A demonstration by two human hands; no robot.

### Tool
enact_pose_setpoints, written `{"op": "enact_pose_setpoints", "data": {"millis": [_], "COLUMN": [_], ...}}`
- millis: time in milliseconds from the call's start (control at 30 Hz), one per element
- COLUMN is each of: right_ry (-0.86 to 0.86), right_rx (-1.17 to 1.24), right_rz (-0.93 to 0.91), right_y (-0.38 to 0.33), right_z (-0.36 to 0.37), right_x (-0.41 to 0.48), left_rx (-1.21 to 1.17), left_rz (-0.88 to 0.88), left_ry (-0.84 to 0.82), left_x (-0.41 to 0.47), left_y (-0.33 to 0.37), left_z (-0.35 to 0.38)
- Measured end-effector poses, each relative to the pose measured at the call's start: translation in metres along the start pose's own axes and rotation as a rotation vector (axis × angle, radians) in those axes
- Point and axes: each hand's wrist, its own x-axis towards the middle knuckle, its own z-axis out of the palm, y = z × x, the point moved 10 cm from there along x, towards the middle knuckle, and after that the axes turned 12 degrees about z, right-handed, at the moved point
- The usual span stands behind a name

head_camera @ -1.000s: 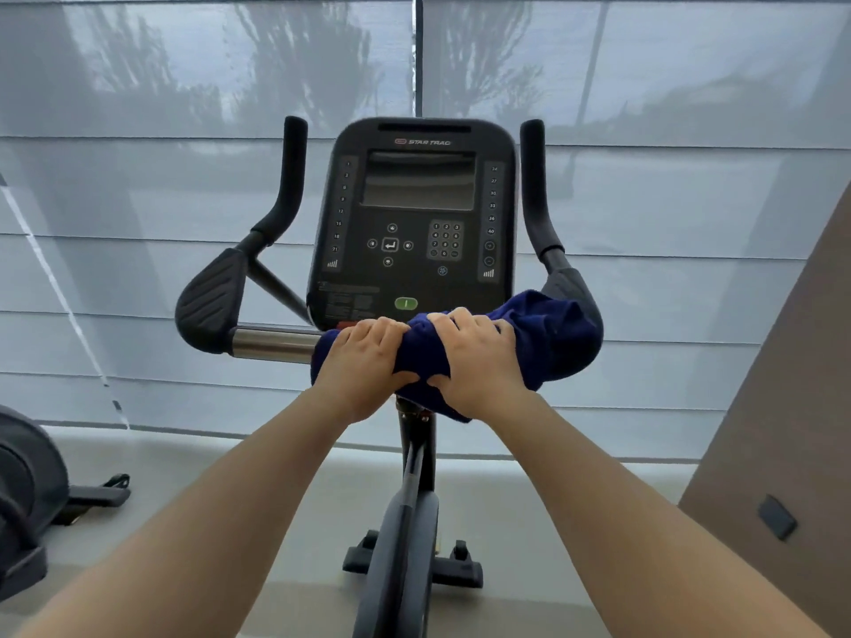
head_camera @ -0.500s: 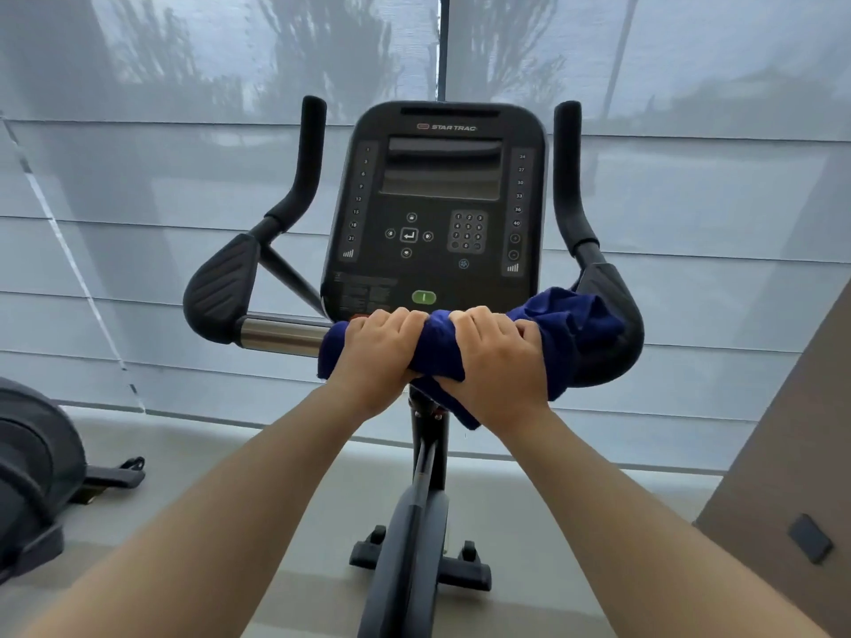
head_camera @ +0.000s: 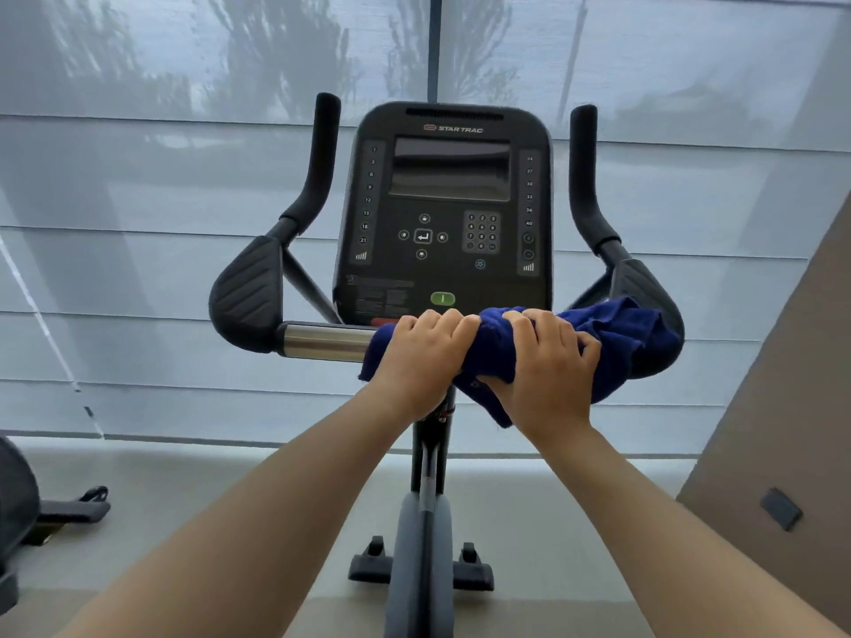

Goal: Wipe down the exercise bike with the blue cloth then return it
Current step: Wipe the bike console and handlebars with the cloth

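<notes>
The black exercise bike stands straight ahead, its console [head_camera: 444, 214] upright between two curved handlebar horns. A dark blue cloth [head_camera: 617, 336] is wrapped over the horizontal handlebar, from its middle to the right elbow pad [head_camera: 654, 292]. My left hand [head_camera: 421, 361] grips the cloth's left end around the bar. My right hand [head_camera: 545, 370] clamps the cloth just right of the centre post. A bare stretch of chrome bar [head_camera: 324, 340] shows left of the cloth, ending at the left elbow pad [head_camera: 246, 297].
Grey roller blinds cover the window behind the bike. The bike's post and base foot [head_camera: 421, 573] rise from a pale floor. Part of another dark machine [head_camera: 18, 513] sits at the left edge. A brown wall [head_camera: 783, 430] with a small dark plate closes the right side.
Both hands stay clamped on the cloth over the bar, and the right one has slid slightly to the right. The view has shifted a little.
</notes>
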Motion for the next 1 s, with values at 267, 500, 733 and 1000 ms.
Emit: {"op": "enact_pose_setpoints", "data": {"millis": [267, 500, 733, 1000], "right_ry": [-0.136, -0.235, -0.289, -0.379], "right_rx": [0.082, 0.028, 0.047, 0.200], "right_rz": [0.104, 0.118, 0.109, 0.156], "right_y": [-0.115, -0.180, -0.177, -0.172], "right_z": [0.027, 0.047, 0.050, 0.045], "right_x": [-0.015, -0.020, -0.019, -0.010], "left_rx": [0.000, 0.016, 0.050, -0.149], "left_rz": [0.130, 0.181, 0.146, 0.207], "left_ry": [-0.029, -0.054, -0.024, -0.050], "left_x": [-0.063, -0.097, -0.091, -0.091], "left_y": [-0.085, -0.127, -0.125, -0.133], "left_z": [-0.013, -0.022, -0.022, -0.030]}}
